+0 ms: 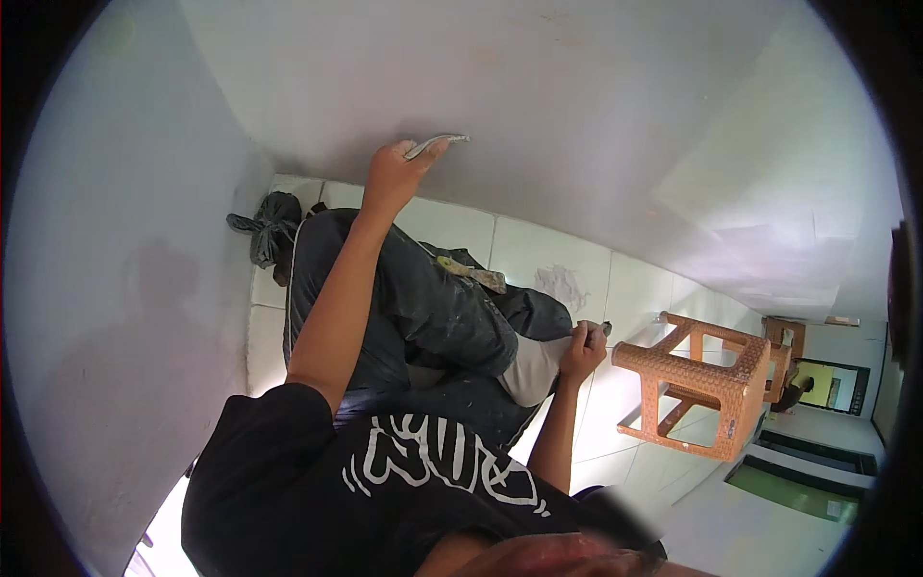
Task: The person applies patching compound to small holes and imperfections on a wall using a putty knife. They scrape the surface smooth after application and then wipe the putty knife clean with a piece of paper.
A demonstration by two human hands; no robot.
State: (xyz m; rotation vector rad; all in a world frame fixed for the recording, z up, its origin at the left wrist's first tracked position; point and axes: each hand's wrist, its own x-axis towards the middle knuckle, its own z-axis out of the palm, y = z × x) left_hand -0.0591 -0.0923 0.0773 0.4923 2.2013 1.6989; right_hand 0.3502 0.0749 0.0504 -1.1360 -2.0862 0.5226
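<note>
My left hand (396,173) is closed on a thin, curved, pale sheet (437,144), dusty like sandpaper, held up close to the white wall (538,106). White dust coats its fingers. Over by my right knee, my right hand (583,352) is closed, with the small dark end of something (606,329) showing past its fingers; the rest is hidden. A putty knife (473,273) with a yellowish handle and a stained blade lies across my dark trousers (423,308), apart from both hands.
A tied black plastic bag (277,223) sits in the corner at the left. White powder (562,287) is smeared on the floor tiles (461,219). To my right stands a brown woven-pattern plastic stool (716,380). Farther off, part of another person (794,387) shows near a doorway.
</note>
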